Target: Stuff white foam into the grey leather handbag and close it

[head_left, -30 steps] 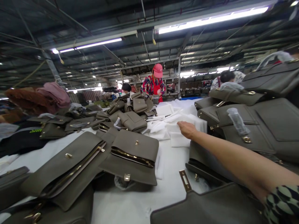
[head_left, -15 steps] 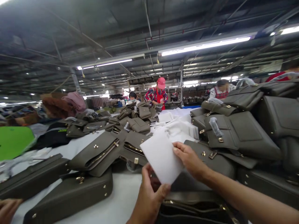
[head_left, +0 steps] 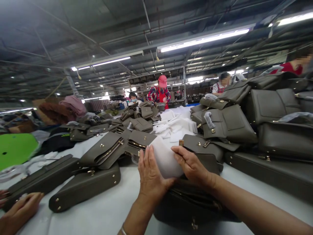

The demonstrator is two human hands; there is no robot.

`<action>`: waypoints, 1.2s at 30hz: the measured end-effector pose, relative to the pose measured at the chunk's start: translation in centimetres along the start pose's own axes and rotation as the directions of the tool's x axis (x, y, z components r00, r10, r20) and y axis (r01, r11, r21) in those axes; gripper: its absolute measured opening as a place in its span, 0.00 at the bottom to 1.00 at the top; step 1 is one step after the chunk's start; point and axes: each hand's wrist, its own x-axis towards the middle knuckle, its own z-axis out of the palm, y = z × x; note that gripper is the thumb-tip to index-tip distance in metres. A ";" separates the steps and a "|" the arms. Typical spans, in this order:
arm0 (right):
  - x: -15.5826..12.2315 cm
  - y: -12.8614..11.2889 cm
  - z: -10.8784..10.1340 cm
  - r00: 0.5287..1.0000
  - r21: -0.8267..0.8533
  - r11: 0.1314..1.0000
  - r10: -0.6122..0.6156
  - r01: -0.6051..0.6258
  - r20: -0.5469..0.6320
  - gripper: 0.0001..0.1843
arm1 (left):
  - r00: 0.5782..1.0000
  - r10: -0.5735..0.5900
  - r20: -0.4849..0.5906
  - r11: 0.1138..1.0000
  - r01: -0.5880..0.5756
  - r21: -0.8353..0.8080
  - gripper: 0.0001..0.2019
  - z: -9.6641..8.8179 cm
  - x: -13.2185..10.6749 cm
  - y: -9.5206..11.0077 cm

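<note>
Both my hands grip a white foam sheet [head_left: 164, 159] over a dark olive handbag [head_left: 190, 204] lying in front of me. My left hand [head_left: 151, 174] wraps the sheet's left edge, fingers closed over it. My right hand [head_left: 190, 165] pinches its right side and bends it down toward the bag's open top with the gold zip. The sheet's lower part is hidden behind my hands.
Olive handbags lie spread on the white table [head_left: 97, 215], with a tall stack [head_left: 269, 111] at the right. A heap of white foam sheets [head_left: 177, 125] sits mid-table. Another person's hand [head_left: 21, 210] rests at bottom left. Workers [head_left: 158, 93] stand at the far end.
My right hand fetched a foam sheet from the heap, my left hand joined it, and both have now lowered and curled the sheet onto the near handbag.
</note>
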 end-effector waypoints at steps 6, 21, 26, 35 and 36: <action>-0.6 -1.4 -0.2 0.973 -0.007 0.974 -0.226 0.227 0.052 0.11 | 0.986 0.163 -0.034 0.986 -0.162 0.022 0.59 -1.4 0.4 0.0; -0.6 -1.8 -1.6 0.881 -0.105 0.928 -0.297 0.357 0.368 0.27 | 0.945 0.326 0.023 0.903 -0.304 -0.302 0.20 -2.0 -0.9 -0.1; -1.6 -1.9 -1.0 0.959 -0.087 0.967 -0.221 0.239 0.178 0.19 | 0.994 0.091 0.061 0.895 -0.055 -0.443 0.29 -2.0 -1.9 0.1; -1.3 -1.5 -0.4 0.971 0.046 0.999 0.030 -0.020 -0.236 0.14 | 0.881 0.471 -0.050 0.877 -0.474 -0.083 0.09 -3.7 -6.3 3.2; -1.2 -1.5 -0.3 0.974 0.038 0.999 0.024 -0.016 -0.223 0.14 | 0.889 0.457 -0.020 0.885 -0.456 -0.090 0.07 -3.7 -6.5 3.6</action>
